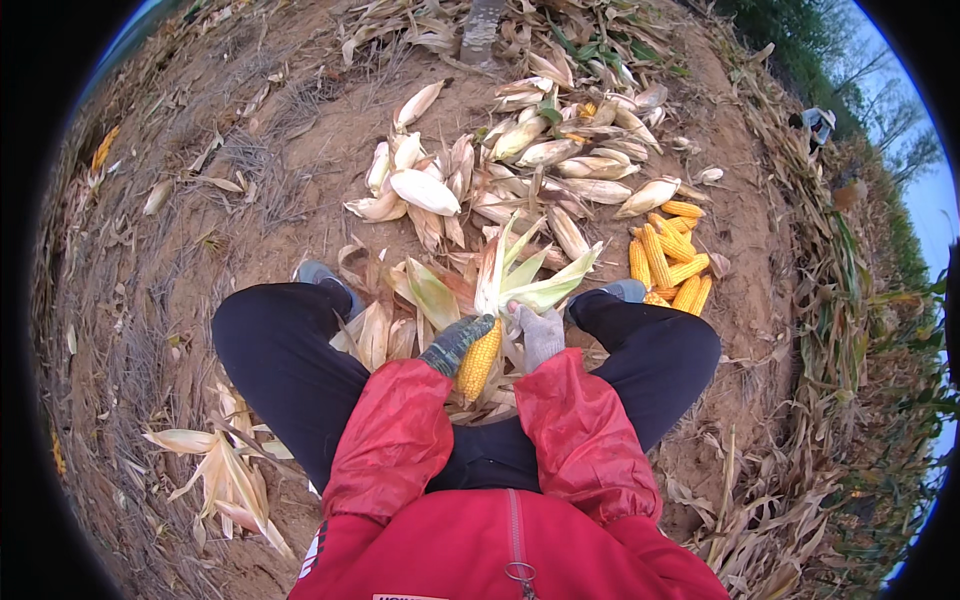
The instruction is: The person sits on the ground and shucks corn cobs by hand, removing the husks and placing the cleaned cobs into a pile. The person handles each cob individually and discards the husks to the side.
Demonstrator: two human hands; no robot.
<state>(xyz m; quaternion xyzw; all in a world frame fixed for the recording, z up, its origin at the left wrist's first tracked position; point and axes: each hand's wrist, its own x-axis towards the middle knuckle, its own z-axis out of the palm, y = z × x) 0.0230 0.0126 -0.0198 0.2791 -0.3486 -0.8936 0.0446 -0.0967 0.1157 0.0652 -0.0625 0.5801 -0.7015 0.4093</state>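
My left hand (pixel 457 343), in a dark patterned glove, is closed around a yellow ear of corn (pixel 480 361) held between my knees. Its husk (pixel 491 277) is peeled back and fans out above the kernels. My right hand (pixel 538 330), in a pale glove, grips the base of the husk leaves just right of the ear; part of its fingers is hidden by the leaves. Husked yellow ears (pixel 667 259) lie piled beyond my right foot. Unhusked ears (pixel 555 154) form a larger heap ahead of me.
Loose empty husks (pixel 382 334) lie between my legs, and more (pixel 232 480) to the left on the bare soil. A tree trunk (pixel 480 34) rises at the top. Dry corn stalks (pixel 817 315) line the right side. Another person (pixel 817 126) is far off at the upper right.
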